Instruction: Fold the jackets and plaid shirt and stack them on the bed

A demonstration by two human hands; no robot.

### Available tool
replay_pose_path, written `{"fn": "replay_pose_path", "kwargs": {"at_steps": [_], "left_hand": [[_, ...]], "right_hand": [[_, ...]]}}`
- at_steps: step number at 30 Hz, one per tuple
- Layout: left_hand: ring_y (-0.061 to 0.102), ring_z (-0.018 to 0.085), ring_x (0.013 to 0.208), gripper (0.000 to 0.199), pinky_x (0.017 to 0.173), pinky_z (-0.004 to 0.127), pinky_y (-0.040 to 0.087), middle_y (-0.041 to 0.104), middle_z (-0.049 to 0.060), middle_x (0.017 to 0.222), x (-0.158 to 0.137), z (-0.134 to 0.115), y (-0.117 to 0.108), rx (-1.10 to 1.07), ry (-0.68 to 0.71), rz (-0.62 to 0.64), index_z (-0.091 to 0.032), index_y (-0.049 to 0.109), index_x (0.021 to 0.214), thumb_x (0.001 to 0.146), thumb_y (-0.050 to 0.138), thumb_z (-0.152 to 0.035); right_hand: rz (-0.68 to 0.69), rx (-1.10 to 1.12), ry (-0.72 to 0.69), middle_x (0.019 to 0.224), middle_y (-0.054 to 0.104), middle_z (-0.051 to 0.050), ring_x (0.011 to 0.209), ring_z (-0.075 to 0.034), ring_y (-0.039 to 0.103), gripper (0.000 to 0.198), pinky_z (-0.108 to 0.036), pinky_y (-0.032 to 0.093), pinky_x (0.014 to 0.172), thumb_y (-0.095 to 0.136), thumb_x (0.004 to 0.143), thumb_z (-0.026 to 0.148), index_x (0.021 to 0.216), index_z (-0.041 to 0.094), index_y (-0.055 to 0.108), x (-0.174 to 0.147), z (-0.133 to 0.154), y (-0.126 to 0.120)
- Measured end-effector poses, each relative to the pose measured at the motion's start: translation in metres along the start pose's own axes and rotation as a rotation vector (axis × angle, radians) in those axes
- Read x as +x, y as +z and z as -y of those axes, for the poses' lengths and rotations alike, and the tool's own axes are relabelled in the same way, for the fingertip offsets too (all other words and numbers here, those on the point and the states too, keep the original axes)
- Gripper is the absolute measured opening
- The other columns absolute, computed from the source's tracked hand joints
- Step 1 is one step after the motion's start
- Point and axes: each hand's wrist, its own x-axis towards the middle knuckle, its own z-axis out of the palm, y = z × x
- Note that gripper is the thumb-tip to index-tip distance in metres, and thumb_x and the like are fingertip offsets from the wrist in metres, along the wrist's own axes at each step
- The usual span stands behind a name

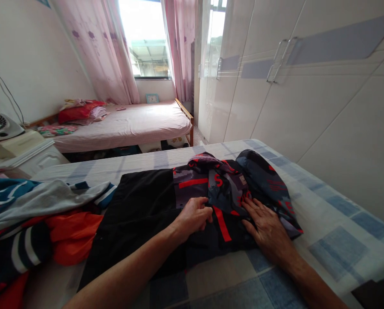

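A black jacket (147, 189) with dark patterned panels and red strips and letters lies spread on the bed, its collar end towards the right. My left hand (195, 216) is closed on the jacket's front near the middle, fingers curled at the fabric; the fingertips are partly hidden. Flat on the patterned upper part rests my right hand (267, 221), fingers extended. Beyond it, a dark sleeve or hood part (263, 171) with red print is bunched at the right end.
Loose clothes, including a grey garment (59, 199) and an orange one (74, 236), are heaped at the left. The checked bedsheet (336, 249) lies under everything. White wardrobes (275, 111) line the right side. A second bed (140, 122) stands beneath the window.
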Motion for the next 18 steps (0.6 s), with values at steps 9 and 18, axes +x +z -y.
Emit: {"fn": "replay_pose_path", "kwargs": {"at_steps": [9,18], "left_hand": [[0.025,0.000,0.036,0.011,0.035,0.016,0.012,0.046,-0.005,0.056,0.010,-0.010,-0.003,-0.323,-0.142,0.131,-0.015,0.046,0.068,0.077,0.051,-0.019],[0.024,0.001,0.038,0.029,0.035,0.015,0.018,0.039,-0.008,0.055,0.037,-0.011,0.001,-0.221,-0.286,0.147,-0.016,0.038,0.061,0.088,0.047,-0.020]], "right_hand": [[-0.005,-0.020,-0.006,0.138,0.051,-0.009,0.131,-0.028,0.042,0.049,-0.045,0.038,0.105,0.043,0.092,0.040,0.132,0.014,0.052,0.000,0.000,0.000],[-0.003,-0.019,-0.016,0.138,0.052,-0.009,0.131,-0.028,0.042,0.049,-0.045,0.038,0.105,0.044,0.091,0.039,0.131,0.013,0.054,0.001,-0.001,0.001]]}}
